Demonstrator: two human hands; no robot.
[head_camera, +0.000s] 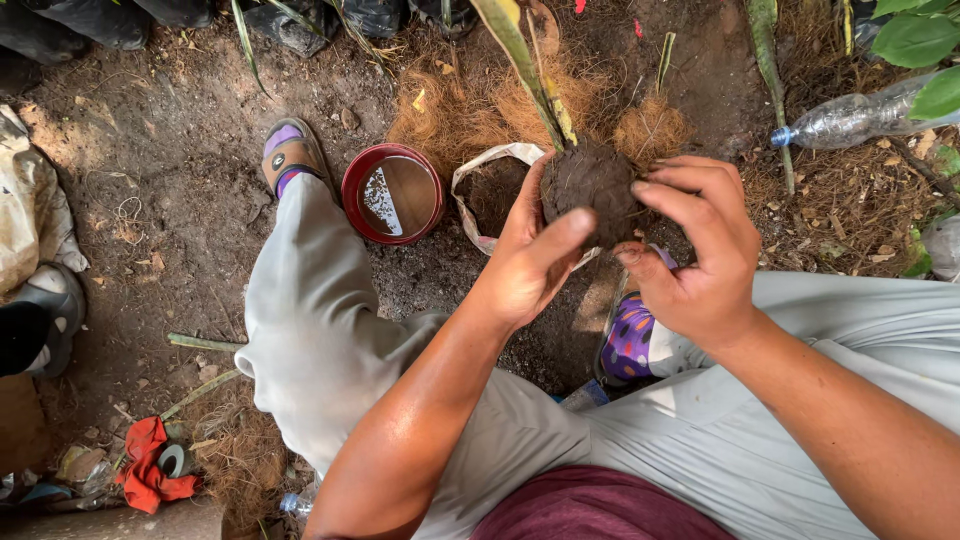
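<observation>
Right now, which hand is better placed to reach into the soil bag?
Probably the left hand: it cups the soil ball on the side nearest the open soil bag. The right hand sits farther away.

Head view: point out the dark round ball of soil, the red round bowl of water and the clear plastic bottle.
dark round ball of soil (592, 185), head view, middle of its exposed surface.
red round bowl of water (352, 178), head view, left rim.
clear plastic bottle (850, 118), head view, mid body.

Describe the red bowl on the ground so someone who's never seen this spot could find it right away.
Start at the person's outstretched grey trouser leg on the bare soil. Just beside its sandalled foot sits the red bowl, with a white bag of soil on its other side. It is the only round, red-rimmed container, holding brown liquid.
</observation>
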